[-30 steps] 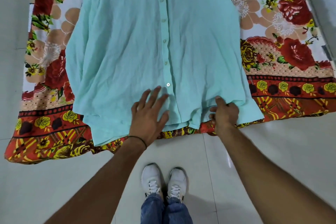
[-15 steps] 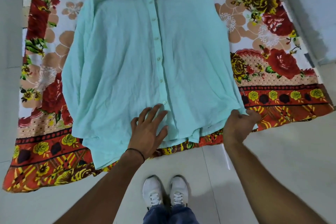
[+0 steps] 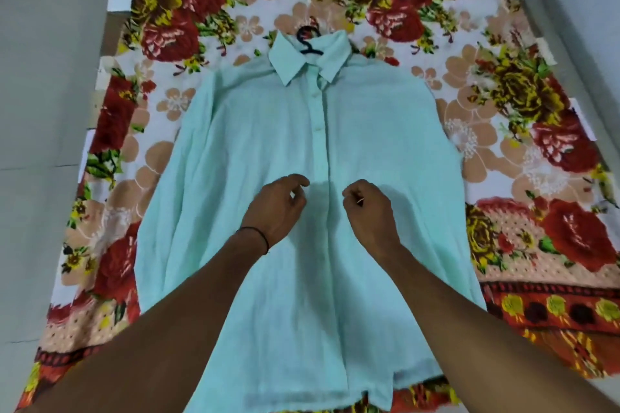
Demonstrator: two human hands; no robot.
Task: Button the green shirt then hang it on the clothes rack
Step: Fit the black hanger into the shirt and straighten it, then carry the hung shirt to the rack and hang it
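i have the green shirt [image 3: 255, 151] lying flat, front up, on a flowered sheet [image 3: 208, 10] spread on the floor [image 3: 47, 84], with its collar [image 3: 292, 60] away from me. a dark hanger hook [image 3: 308, 39] pokes out of the collar, so i judge the hanger is inside the shirt. both hands are over the middle of the shirt, one on each side of the button strip [image 3: 322, 151]. my left hand [image 3: 276, 208] has its fingers loosely curled, forefinger and thumb apart, and holds nothing that i can see. my right hand [image 3: 369, 211] has its fingers bunched toward the thumb — whether they pinch a bit of cloth or only hover, i cannot tell.

the buttons [image 3: 318, 128] above the hands look fastened; below the hands the strip is too faint to judge. i take this as the buttoning step, about halfway down the front. next i would pinch one edge of the strip in each hand at the first open button, lay the hole over the button and push it through — the cloth is thin, so small, careful grips. the clothes rack is not in view.
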